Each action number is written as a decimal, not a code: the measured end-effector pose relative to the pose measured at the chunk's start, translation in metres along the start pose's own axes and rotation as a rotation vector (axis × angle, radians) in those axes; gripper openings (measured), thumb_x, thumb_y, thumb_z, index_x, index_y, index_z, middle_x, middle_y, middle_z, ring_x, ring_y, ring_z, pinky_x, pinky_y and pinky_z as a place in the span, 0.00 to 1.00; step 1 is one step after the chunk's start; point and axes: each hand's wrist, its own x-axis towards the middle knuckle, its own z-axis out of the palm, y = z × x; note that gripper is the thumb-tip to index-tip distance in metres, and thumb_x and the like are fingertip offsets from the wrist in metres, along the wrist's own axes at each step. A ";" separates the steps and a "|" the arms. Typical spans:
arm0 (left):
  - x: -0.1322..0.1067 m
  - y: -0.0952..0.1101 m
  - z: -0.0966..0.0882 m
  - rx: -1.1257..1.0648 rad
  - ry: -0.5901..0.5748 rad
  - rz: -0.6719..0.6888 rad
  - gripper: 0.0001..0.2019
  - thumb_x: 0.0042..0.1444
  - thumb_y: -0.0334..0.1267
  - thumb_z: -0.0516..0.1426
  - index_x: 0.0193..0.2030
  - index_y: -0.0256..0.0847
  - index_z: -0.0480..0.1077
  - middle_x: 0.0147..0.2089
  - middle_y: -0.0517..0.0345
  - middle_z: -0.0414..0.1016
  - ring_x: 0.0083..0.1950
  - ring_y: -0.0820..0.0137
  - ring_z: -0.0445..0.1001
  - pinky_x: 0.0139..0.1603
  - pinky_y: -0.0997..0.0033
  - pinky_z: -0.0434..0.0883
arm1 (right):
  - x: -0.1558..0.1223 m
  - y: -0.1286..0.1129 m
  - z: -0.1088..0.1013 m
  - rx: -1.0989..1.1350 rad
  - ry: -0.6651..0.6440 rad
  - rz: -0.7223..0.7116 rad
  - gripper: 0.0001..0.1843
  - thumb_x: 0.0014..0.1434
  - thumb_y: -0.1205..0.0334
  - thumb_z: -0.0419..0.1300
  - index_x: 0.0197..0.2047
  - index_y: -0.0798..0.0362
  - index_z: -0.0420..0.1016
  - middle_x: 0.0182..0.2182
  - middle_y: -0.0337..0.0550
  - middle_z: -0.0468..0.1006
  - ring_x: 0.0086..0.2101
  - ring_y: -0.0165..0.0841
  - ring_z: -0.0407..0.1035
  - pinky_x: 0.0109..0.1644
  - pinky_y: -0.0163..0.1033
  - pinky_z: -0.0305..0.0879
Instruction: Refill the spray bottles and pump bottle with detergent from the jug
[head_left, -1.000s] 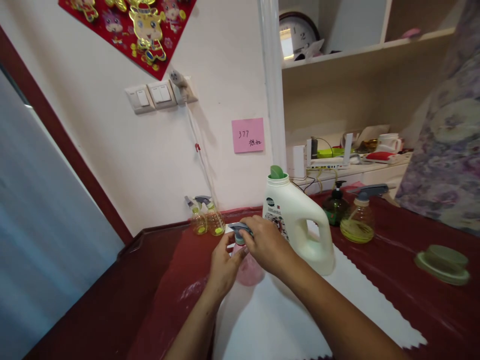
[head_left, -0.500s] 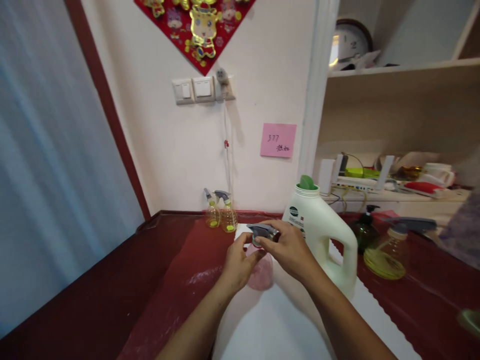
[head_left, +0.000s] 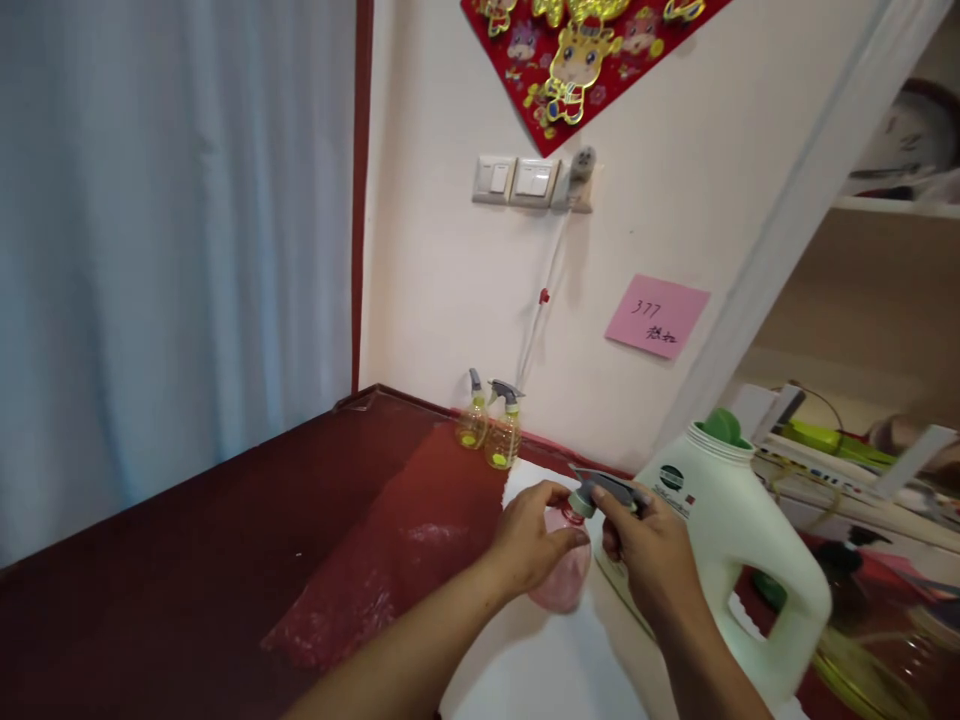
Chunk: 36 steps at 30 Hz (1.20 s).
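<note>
A pink see-through spray bottle [head_left: 562, 580] stands on the white sheet [head_left: 547, 660]. My left hand [head_left: 534, 535] is closed around its upper body, just below the neck. The grey spray head [head_left: 606, 488] sits on the bottle's neck, and my right hand [head_left: 651, 545] grips it with thumb and fingers. Close beside my right hand stands a large pale green jug [head_left: 739, 530] with a handle and a green piece [head_left: 721, 427] in its open mouth.
Two yellow spray bottles [head_left: 501, 438] stand by the wall at the back. A red plastic sheet [head_left: 390, 550] covers part of the dark red table [head_left: 225, 560]. Another yellow bottle [head_left: 862, 670] and a dark pump bottle [head_left: 844, 570] are at the right, below shelves.
The view has turned left and tilted, so everything appears further right. My right hand has shifted its grip on the spray head; my left hand still holds the bottle.
</note>
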 end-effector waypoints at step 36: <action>0.003 0.024 -0.007 0.098 0.019 -0.004 0.14 0.52 0.45 0.67 0.43 0.44 0.74 0.44 0.54 0.83 0.45 0.56 0.78 0.43 0.64 0.65 | -0.003 -0.003 0.000 -0.187 -0.067 -0.234 0.15 0.56 0.47 0.63 0.38 0.50 0.81 0.31 0.43 0.83 0.35 0.44 0.76 0.40 0.45 0.70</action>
